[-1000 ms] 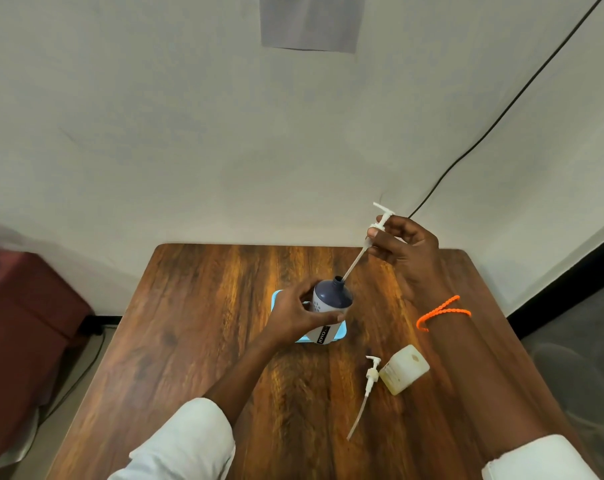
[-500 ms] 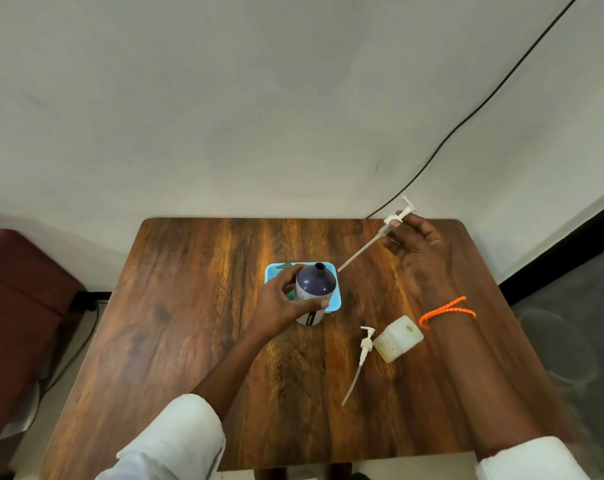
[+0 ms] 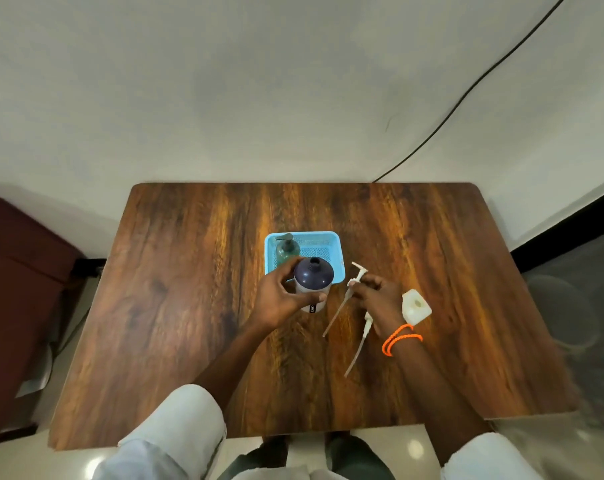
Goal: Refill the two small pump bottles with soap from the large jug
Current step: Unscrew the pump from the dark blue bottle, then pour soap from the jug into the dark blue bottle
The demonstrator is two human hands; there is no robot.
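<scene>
My left hand point(image 3: 282, 299) grips a dark-topped bottle point(image 3: 312, 276) with its neck open, standing at the front edge of the blue basket point(image 3: 331, 239). My right hand point(image 3: 376, 296) holds a white pump head point(image 3: 356, 273) whose long tube slants down to the tabletop. A second white pump point(image 3: 361, 341) lies on the wood under my right wrist. A small cream bottle point(image 3: 416, 306) lies on its side right of that hand, its mouth open. A green pump bottle point(image 3: 286, 247) stands in the basket's left corner.
The wooden table point(image 3: 189, 306) stands against a white wall, with a black cable point(image 3: 467, 95) running up the wall at the right. A dark red seat point(image 3: 13, 271) is left of the table. The large jug is not in view.
My right hand drew the pump fully out of the dark-topped bottle and brought it down from above the far right to the tabletop beside the bottle. The camera tilted downward.
</scene>
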